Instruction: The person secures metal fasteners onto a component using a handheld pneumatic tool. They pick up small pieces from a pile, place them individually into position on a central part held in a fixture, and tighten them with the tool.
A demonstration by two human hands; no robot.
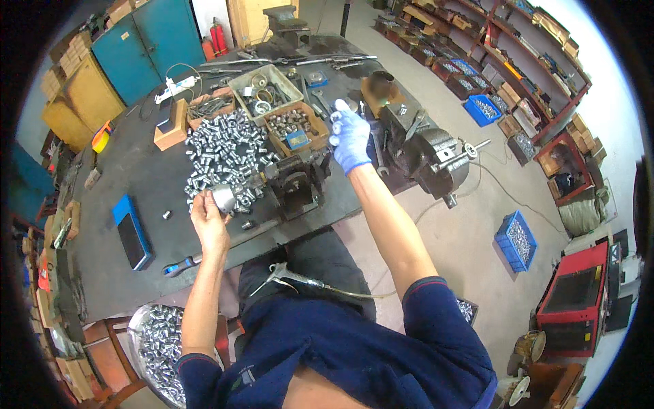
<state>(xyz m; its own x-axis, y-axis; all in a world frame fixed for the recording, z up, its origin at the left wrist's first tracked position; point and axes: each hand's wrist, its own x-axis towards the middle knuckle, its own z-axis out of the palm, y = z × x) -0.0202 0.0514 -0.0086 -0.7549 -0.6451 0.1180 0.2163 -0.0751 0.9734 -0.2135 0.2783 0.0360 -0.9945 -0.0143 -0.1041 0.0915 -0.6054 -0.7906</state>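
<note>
My bare left hand is closed on a silver cone-shaped metal part at the bench's near side. That part's tip points toward a dark metal fixture on the bench edge. My right hand, in a pale blue glove, is raised just right of the fixture with its fingers curled; anything inside them is hidden. Behind my left hand spreads a heap of shiny metal fittings. An air blow gun with a hose lies across my lap.
A bench vise stands on the right. Beyond the heap are a plastic bin and a wooden box of small parts. A blue-edged phone-like device and a blue-handled tool lie at left. A basin of fittings stands below.
</note>
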